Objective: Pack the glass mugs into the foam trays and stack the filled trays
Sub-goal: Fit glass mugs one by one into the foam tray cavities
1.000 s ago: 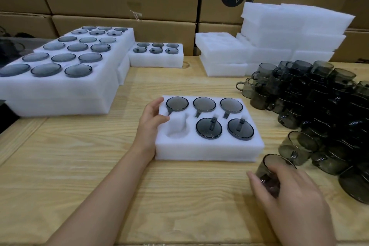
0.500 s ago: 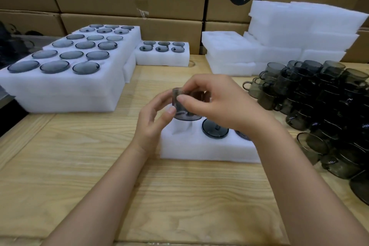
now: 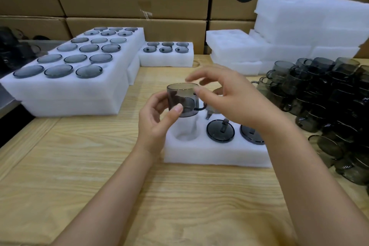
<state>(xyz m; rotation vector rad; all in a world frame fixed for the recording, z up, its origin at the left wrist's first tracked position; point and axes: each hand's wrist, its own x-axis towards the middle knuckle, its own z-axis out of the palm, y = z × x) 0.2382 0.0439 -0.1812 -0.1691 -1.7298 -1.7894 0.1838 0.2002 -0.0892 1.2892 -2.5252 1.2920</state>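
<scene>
Tabletop (image 3: 99, 165) carries the foam tray (image 3: 215, 153) right under the grip. The glass mug (image 3: 182, 99) has been passed across since half a second ago. Left hand (image 3: 157, 119) now pinches it upright, thumb against fingers. Right hand (image 3: 225, 95) has let go, fingers spread just right of the rim. Empty pocket (image 3: 185, 134) lies directly below the grip, so lowering the mug in is probably next.

Motion blur smears the fingertips (image 3: 190, 79) of the right hand (image 3: 229, 101), so their contact with the smoky grey glass mug (image 3: 179, 97) gripped by the left hand (image 3: 157, 123) is unclear. That hand and forearm hide most of the back row of the white foam tray (image 3: 215, 153). The heap of dark glass mugs (image 3: 329, 105) runs off the right edge.
</scene>
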